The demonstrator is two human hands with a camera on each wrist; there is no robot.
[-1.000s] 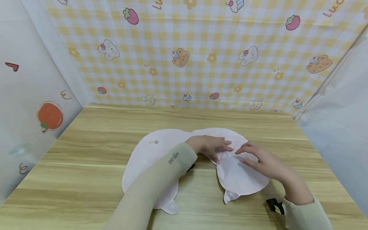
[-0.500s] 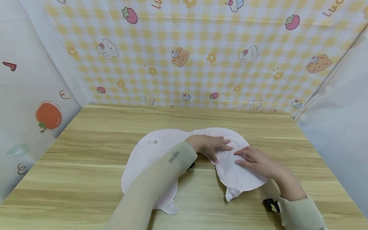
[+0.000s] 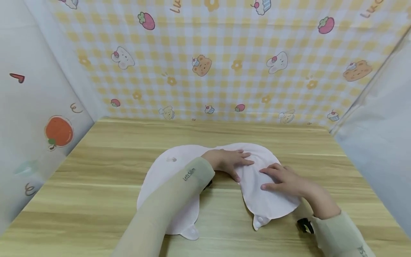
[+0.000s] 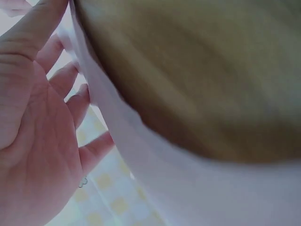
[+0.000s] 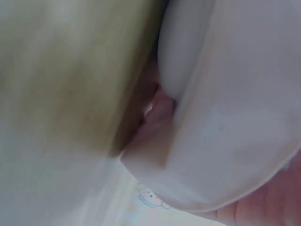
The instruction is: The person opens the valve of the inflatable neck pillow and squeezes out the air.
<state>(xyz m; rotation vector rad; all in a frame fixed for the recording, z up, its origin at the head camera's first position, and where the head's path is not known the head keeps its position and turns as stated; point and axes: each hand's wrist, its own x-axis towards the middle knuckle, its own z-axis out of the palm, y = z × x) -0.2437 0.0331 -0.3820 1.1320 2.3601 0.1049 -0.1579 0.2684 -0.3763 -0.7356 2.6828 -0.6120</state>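
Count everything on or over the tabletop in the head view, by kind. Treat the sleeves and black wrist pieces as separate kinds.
Cloths: 1 (pale pink cloth)
Hands: 2 (left hand, right hand)
Sleeves: 2 (left sleeve, right sleeve)
Black wrist pieces: 2 (left piece, right piece)
Total: 7
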